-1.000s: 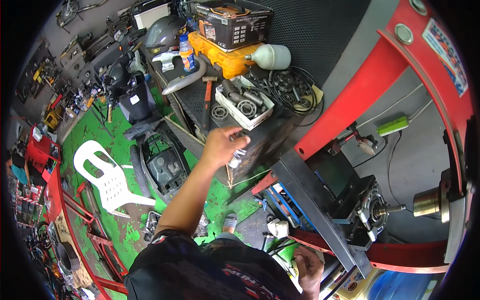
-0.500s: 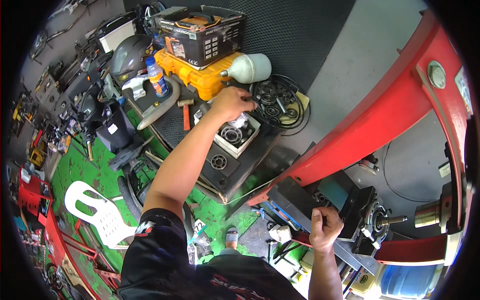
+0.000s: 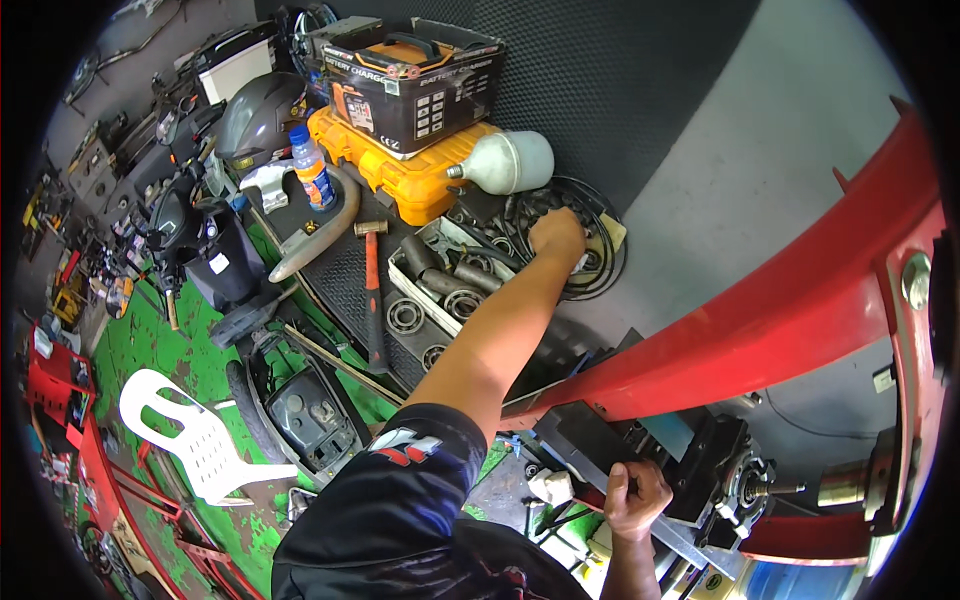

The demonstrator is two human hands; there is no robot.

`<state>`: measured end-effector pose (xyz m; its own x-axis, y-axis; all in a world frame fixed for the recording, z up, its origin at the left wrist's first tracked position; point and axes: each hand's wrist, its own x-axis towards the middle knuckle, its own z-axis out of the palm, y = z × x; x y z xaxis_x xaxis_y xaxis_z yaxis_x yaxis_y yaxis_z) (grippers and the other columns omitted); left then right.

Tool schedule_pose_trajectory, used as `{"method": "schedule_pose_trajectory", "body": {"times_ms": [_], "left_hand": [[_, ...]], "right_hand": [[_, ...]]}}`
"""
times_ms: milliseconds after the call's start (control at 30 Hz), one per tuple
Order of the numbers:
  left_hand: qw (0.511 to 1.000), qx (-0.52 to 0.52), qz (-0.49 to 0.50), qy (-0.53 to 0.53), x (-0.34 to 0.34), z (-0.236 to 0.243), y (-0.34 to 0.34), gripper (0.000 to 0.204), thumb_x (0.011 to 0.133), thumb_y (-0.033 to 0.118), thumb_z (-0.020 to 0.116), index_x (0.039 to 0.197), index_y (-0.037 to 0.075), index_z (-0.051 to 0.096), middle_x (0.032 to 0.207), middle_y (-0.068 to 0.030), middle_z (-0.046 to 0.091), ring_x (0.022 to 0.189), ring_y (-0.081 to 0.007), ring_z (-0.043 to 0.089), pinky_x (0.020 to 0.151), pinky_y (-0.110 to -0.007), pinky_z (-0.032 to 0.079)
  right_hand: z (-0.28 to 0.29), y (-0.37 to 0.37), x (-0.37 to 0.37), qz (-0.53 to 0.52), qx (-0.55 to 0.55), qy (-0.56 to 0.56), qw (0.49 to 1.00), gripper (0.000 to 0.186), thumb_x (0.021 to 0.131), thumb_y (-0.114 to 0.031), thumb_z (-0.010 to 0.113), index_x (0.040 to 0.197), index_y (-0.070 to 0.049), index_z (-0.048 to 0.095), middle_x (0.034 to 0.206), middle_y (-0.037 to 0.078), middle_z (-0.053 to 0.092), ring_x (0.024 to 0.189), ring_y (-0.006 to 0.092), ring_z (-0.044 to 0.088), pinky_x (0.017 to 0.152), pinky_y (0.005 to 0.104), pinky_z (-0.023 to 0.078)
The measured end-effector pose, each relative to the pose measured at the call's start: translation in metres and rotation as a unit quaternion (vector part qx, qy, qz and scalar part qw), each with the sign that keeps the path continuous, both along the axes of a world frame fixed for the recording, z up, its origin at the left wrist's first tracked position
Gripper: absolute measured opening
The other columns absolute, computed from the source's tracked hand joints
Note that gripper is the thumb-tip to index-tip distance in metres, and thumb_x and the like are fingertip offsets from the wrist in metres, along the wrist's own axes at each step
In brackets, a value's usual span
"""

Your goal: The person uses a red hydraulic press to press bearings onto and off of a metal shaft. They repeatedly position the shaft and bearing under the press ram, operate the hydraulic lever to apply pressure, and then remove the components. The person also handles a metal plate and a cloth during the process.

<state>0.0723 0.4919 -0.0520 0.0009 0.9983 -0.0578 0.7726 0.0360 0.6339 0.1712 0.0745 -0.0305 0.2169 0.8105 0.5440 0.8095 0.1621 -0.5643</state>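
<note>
My left hand (image 3: pixel 558 237) reaches over the far right part of the bench, down into a pile of metal parts (image 3: pixel 528 207) ringed by black cable loops (image 3: pixel 618 272). Its fingertips are hidden behind the back of the hand. Closer to me lies a white tray (image 3: pixel 424 303) with short steel tubes (image 3: pixel 478 277) and bearings. Beside it are a loose ball bearing (image 3: pixel 405 316) and a red-handled hammer (image 3: pixel 374 300). My right hand (image 3: pixel 638 500) is closed in a fist by a dark steel block (image 3: pixel 580 435); whatever it may hold is hidden.
A red press frame (image 3: pixel 740 345) slants across the right side, near a part with a protruding shaft (image 3: pixel 748 485). A yellow case (image 3: pixel 415 180) carries a black box (image 3: pixel 425 100), beside a large pale bulb (image 3: pixel 515 163). At left stand a bottle (image 3: pixel 316 180) and a white chair (image 3: pixel 205 445).
My left hand has moved from above the white tray, right into the parts pile. The tray's tubes and the whole hammer now show. My right hand stays fisted near the steel block.
</note>
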Motion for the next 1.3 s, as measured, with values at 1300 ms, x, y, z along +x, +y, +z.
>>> {"method": "schedule_pose_trajectory", "body": {"times_ms": [1300], "left_hand": [[0.893, 0.09, -0.322, -0.3, -0.071, 0.174, -0.367, 0.041, 0.08, 0.016, 0.086, 0.115, 0.002, 0.07, 0.1, -0.0029, 0.069, 0.093, -0.0115, 0.063, 0.086, -0.028, 0.051]], "right_hand": [[0.05, -0.146, 0.043, 0.26, 0.113, 0.072, 0.956, 0.014, 0.085, -0.015, 0.079, 0.079, -0.005, 0.072, 0.073, 0.007, 0.067, 0.063, 0.0255, 0.066, 0.057, 0.0373, 0.055]]}}
